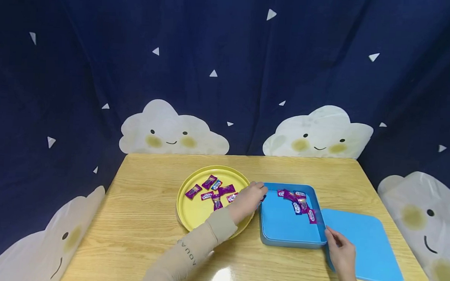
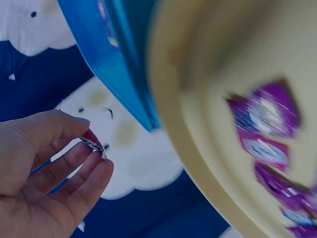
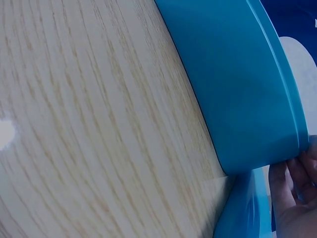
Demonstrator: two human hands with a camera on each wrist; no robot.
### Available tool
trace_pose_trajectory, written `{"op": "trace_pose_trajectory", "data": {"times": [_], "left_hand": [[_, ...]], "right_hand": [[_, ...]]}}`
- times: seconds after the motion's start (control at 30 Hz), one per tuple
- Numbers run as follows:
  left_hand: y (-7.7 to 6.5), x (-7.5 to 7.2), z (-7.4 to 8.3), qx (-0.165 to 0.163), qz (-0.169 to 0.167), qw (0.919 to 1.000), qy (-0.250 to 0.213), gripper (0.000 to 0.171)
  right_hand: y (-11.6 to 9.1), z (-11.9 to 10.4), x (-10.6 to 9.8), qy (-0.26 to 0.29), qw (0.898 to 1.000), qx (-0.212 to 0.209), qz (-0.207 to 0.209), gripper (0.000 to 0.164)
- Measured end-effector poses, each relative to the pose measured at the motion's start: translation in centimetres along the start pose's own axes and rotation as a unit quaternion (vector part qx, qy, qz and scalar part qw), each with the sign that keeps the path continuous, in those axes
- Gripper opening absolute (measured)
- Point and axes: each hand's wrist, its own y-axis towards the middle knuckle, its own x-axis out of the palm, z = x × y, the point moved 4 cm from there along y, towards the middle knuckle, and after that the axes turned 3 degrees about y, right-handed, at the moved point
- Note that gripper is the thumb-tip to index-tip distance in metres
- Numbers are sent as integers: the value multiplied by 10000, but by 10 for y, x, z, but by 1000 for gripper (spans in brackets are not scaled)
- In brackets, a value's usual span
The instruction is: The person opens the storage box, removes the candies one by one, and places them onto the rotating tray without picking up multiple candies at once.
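Observation:
My left hand [image 1: 246, 201] is over the right rim of the yellow round tray [image 1: 186, 217], beside the blue box [image 1: 281, 228]. It pinches a small wrapped candy [image 2: 93, 141] between thumb and fingers, clear of the tray in the left wrist view. Several purple, pink and blue wrapped candies [image 1: 216, 201] lie in the tray. More wrapped candies [image 1: 303, 205] sit in the box, toward its back right. At the box's front right corner, my right hand [image 1: 342, 252] grips the rim [image 3: 301, 141] with thumb and fingertips.
A flat light-blue lid [image 1: 372, 250] lies on the wooden table [image 1: 140, 233] to the right of the box, partly under my right hand. Behind the table hangs a dark blue curtain [image 1: 200, 37] with white clouds and triangles.

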Motion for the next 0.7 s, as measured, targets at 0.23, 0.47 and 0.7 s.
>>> {"op": "trace_pose_trajectory", "data": {"times": [0.23, 0.47, 0.7], "left_hand": [[-38, 0, -49, -445, 471, 9976, -237, 20], [-73, 7, -97, -1180, 404, 9912, -445, 30], [-105, 19, -126, -1788, 221, 9830, -364, 17]], "right_hand": [[2, 2, 1, -30, 9999, 148, -80, 45], [1, 2, 1, -73, 9997, 203, -112, 45], [1, 1, 2, -98, 9999, 97, -80, 45]]}}
